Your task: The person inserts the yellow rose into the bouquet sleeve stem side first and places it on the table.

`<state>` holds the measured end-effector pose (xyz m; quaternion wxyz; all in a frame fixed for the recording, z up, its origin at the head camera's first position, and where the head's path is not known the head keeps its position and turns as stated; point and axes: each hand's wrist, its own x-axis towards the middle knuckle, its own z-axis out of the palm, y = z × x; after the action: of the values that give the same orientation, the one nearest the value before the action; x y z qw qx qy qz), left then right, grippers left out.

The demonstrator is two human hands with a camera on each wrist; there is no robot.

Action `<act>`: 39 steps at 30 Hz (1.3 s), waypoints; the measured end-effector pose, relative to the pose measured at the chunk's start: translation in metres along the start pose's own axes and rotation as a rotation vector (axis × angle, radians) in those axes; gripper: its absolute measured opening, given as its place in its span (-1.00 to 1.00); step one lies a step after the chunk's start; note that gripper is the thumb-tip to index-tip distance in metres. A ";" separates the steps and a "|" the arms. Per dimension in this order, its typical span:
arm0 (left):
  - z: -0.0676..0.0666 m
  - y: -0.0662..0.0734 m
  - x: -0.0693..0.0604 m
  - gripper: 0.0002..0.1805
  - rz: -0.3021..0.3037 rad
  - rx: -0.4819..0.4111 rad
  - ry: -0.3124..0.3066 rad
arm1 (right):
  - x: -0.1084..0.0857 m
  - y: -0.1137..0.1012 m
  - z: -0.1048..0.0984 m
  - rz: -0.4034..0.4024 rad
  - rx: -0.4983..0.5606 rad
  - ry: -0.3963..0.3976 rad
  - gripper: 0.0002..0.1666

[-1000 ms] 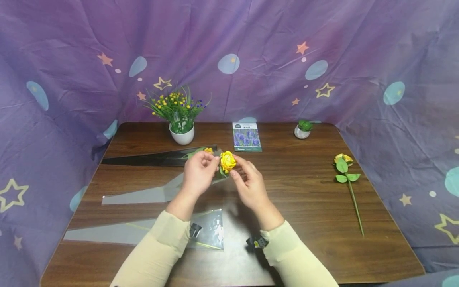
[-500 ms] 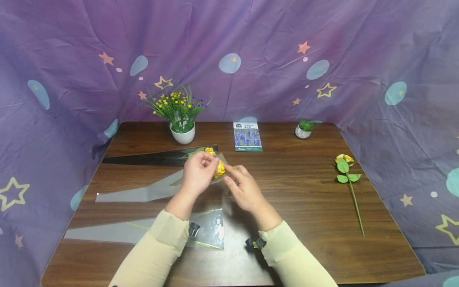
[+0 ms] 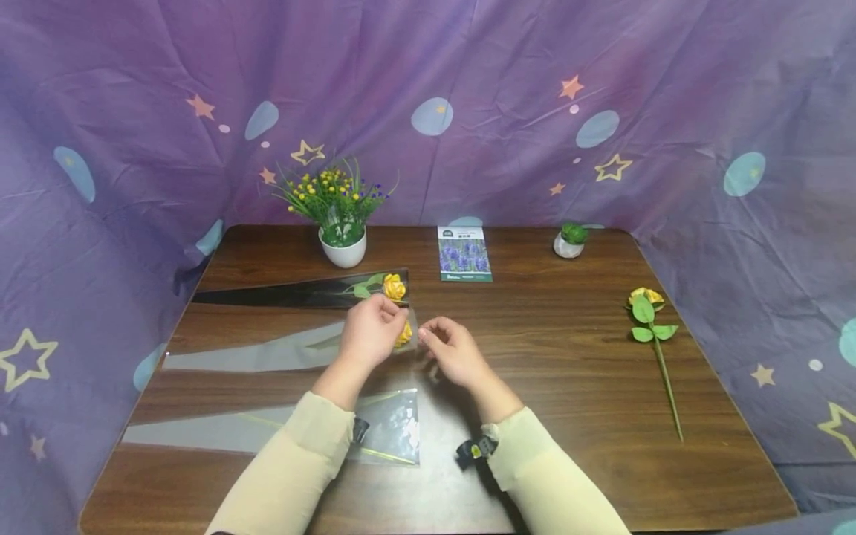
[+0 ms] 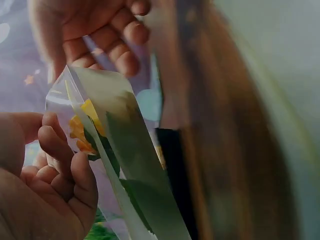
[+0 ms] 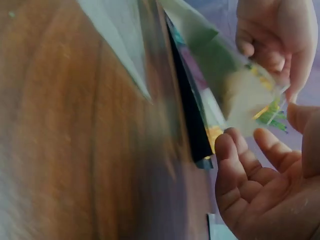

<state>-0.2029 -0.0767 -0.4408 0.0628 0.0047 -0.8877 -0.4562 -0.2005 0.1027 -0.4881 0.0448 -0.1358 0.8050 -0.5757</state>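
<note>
With thumb and fingertips my left hand [image 3: 373, 328] pinches the mouth edge of a clear-and-whitish flower sleeve [image 3: 257, 355]. A yellow artificial rose [image 3: 403, 336] is inside it, partly covered by that hand in the head view. Through the film in the left wrist view, the rose [image 4: 79, 131] shows its bloom and green leaves. My right hand [image 3: 458, 353] hovers just right of the sleeve's mouth, fingers loosely bent and holding nothing. In the right wrist view the right hand's fingertips [image 5: 231, 136] are close to the sleeve corner; whether they touch it is unclear.
Behind lies a black-backed sleeve [image 3: 267, 293] with another yellow rose [image 3: 394, 287]. A flat sleeve [image 3: 194, 435] lies nearer me. A single rose [image 3: 646, 300] rests at right. A flower pot [image 3: 344, 251], a seed packet [image 3: 464, 254] and a small succulent [image 3: 569, 242] stand along the back.
The rose bloom has gone down and left into the sleeve, whose narrow end has slid left. My right hand has let go of the bloom and drawn slightly down.
</note>
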 end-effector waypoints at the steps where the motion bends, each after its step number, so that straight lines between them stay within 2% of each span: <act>1: 0.003 -0.003 0.000 -0.81 0.001 0.028 -0.007 | 0.000 0.001 0.001 0.014 0.004 -0.030 -0.73; 6: 0.015 -0.015 -0.001 -0.82 0.001 0.142 -0.050 | -0.003 0.005 0.006 0.033 -0.031 -0.191 -0.72; 9: 0.016 -0.020 -0.002 -0.83 -0.003 0.158 -0.078 | -0.002 0.008 0.008 0.036 -0.081 -0.242 -0.80; 12: 0.009 -0.025 -0.004 -0.81 -0.011 0.179 -0.079 | -0.002 0.010 0.010 0.038 -0.138 -0.256 -0.86; 15: -0.003 -0.030 -0.008 -0.62 -0.052 0.249 -0.087 | -0.003 0.012 0.010 0.045 -0.190 -0.260 -0.86; 19: -0.015 -0.038 -0.013 -0.34 -0.113 0.354 -0.169 | -0.004 0.013 0.010 0.063 -0.242 -0.247 -0.85; 22: -0.016 -0.043 -0.013 -0.30 -0.120 0.348 -0.229 | -0.005 0.012 0.010 0.072 -0.265 -0.239 -0.84; 24: -0.015 -0.045 -0.011 -0.32 -0.107 0.322 -0.245 | -0.005 0.012 0.010 0.078 -0.270 -0.240 -0.85; 29: -0.013 -0.048 -0.010 -0.36 -0.096 0.299 -0.229 | -0.006 0.014 0.007 0.096 -0.228 -0.254 -0.86; 33: -0.015 -0.052 -0.011 -0.34 -0.134 0.319 -0.234 | -0.010 0.017 -0.001 0.110 -0.190 -0.247 -0.71; 39: -0.018 -0.056 -0.010 -0.33 -0.167 0.326 -0.213 | -0.018 0.022 -0.012 0.093 -0.171 -0.255 -0.64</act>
<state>-0.1934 -0.1234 -0.4771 -0.0713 0.0402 -0.9478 -0.3081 -0.1892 0.1248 -0.5062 0.1615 -0.1738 0.8442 -0.4807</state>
